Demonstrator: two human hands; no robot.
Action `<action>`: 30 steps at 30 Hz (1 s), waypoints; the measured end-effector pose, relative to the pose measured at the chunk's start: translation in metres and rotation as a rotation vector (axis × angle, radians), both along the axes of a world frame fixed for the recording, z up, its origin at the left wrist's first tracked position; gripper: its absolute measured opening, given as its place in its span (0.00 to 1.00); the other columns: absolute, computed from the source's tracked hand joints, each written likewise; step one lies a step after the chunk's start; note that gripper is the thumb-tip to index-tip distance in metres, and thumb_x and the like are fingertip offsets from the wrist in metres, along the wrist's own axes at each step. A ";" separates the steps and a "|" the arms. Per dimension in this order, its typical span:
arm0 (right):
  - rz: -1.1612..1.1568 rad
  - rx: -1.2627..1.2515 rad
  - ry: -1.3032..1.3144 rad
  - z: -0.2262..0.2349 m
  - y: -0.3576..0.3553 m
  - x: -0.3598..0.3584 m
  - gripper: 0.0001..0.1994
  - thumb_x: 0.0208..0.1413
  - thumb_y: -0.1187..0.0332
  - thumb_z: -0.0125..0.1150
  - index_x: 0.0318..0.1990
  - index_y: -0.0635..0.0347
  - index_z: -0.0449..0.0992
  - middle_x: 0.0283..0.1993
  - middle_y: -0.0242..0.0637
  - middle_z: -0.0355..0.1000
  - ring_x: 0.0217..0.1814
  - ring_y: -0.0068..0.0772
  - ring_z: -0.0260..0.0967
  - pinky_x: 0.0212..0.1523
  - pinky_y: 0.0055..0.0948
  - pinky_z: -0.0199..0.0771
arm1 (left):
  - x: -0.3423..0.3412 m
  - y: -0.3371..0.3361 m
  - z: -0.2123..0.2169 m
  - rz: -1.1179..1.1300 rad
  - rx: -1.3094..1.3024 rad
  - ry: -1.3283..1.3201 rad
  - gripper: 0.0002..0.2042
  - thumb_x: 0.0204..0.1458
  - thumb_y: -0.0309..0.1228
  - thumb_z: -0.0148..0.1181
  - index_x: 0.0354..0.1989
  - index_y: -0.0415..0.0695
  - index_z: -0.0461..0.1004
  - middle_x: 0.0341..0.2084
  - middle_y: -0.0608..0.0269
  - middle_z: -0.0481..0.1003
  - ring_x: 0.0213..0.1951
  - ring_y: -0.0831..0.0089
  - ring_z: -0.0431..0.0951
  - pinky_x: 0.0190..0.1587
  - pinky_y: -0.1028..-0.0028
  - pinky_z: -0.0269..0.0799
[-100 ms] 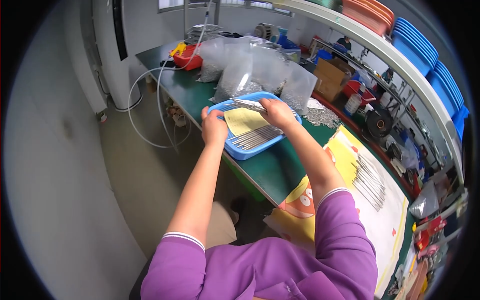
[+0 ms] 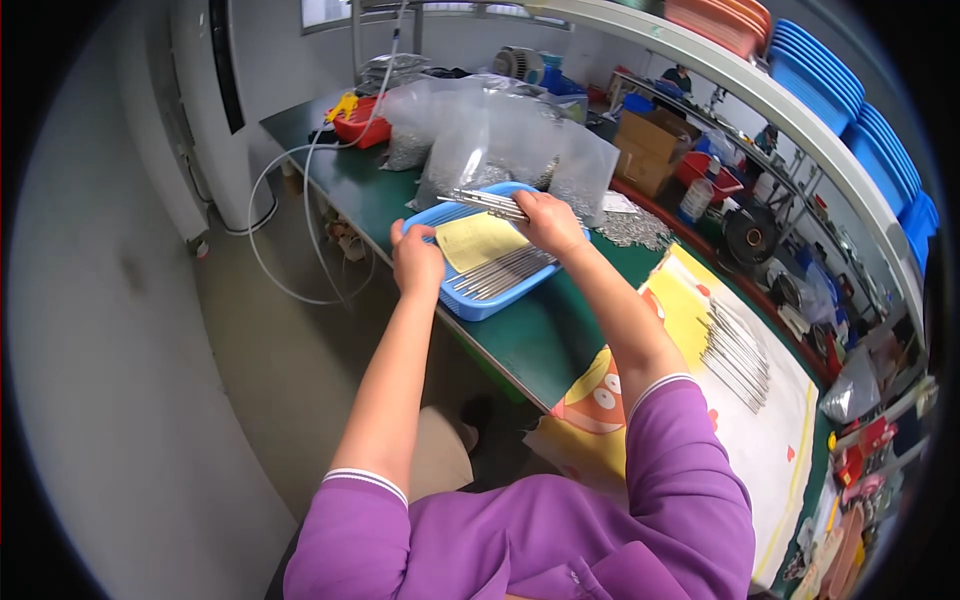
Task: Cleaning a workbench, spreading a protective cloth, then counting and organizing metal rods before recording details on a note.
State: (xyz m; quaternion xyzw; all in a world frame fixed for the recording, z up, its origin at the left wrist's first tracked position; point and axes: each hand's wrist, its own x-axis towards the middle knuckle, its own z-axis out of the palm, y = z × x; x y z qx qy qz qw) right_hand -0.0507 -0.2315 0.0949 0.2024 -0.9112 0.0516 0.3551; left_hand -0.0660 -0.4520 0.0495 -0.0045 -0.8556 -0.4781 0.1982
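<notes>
**Two hands at a blue tray of metal rods**

At the near edge of the green workbench, a blue tray sits with both hands over it.

From the left: the left hand is at about 9 o'clock of the tray, on its left rim. The fingers are curled and nearly closed, and they seem to grip the tray edge; how tightly, I cannot tell. This hand is well apart from the rods that the other hand holds.

Inside the tray lies a yellow sheet, and on the tray floor at about 5 o'clock from the sheet lies a row of thin metal rods, side by side.

The right hand is above the far part of the tray, at about 1 o'clock from the sheet. Its fingers are closed around a bundle of rods. The bundle sticks out from the fingers toward 9 o'clock, almost level, above the yellow sheet and not touching it.

Behind the tray, at 12 o'clock, stand clear plastic bags filled with small metal parts. Farther right, at about 3 o'clock, more rods lie on a white and yellow mat.
</notes>
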 end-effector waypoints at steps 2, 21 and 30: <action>0.018 -0.088 0.150 0.011 0.004 0.011 0.17 0.40 0.71 0.62 0.41 0.54 0.67 0.35 0.39 0.71 0.39 0.44 0.70 0.37 0.39 0.72 | -0.005 -0.001 -0.004 0.011 -0.054 0.014 0.09 0.46 0.24 0.49 0.34 0.47 0.75 0.60 0.54 0.57 0.54 0.52 0.66 0.53 0.62 0.65; -0.290 -1.235 0.303 0.007 0.203 0.379 0.10 0.49 0.72 0.63 0.38 0.62 0.70 0.26 0.27 0.69 0.26 0.16 0.64 0.27 0.19 0.65 | -0.093 -0.032 -0.050 -0.157 -0.243 0.149 0.15 0.40 0.19 0.45 0.34 0.44 0.76 0.49 0.46 0.65 0.56 0.55 0.62 0.60 0.67 0.55; -0.487 -1.209 -0.012 -0.062 0.220 0.413 0.08 0.44 0.68 0.65 0.30 0.61 0.74 0.27 0.29 0.72 0.30 0.19 0.67 0.32 0.23 0.68 | -0.011 0.005 0.005 0.044 -0.565 0.290 0.12 0.44 0.21 0.47 0.35 0.46 0.74 0.55 0.58 0.64 0.56 0.57 0.64 0.54 0.62 0.62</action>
